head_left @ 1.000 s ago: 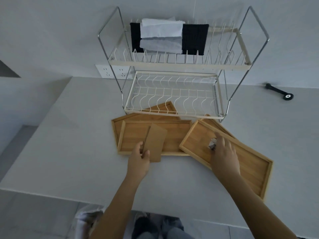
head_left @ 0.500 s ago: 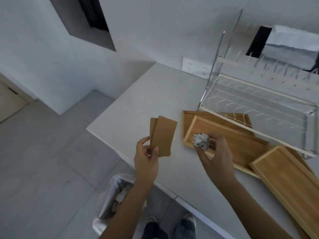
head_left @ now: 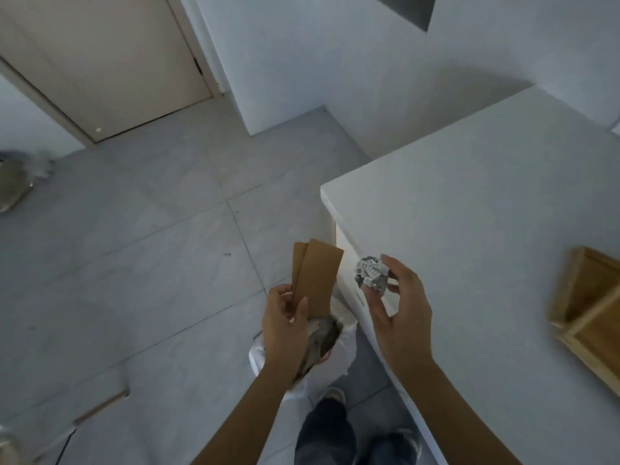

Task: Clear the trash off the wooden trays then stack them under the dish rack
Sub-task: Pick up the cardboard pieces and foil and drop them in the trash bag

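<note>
My left hand [head_left: 285,325] pinches two brown cardboard pieces [head_left: 315,276] upright, off the counter's left edge and above a white-lined trash bin [head_left: 335,344] on the floor. My right hand [head_left: 401,313] holds a crumpled ball of printed paper [head_left: 371,272] in its fingertips, over the counter's near corner. Wooden trays [head_left: 587,317] lie at the right edge of the view on the white counter [head_left: 469,209]; only their left ends show. The dish rack is out of view.
The bin holds crumpled trash and stands against the counter's side, beside my feet [head_left: 335,397]. Grey tiled floor [head_left: 134,263] spreads to the left, with a door [head_left: 100,62] at the back and a metal object [head_left: 16,182] at far left.
The view has swung left and down, away from the rack. Both hands lifted the cardboard and the paper ball off the trays and carried them left, to above the bin.
</note>
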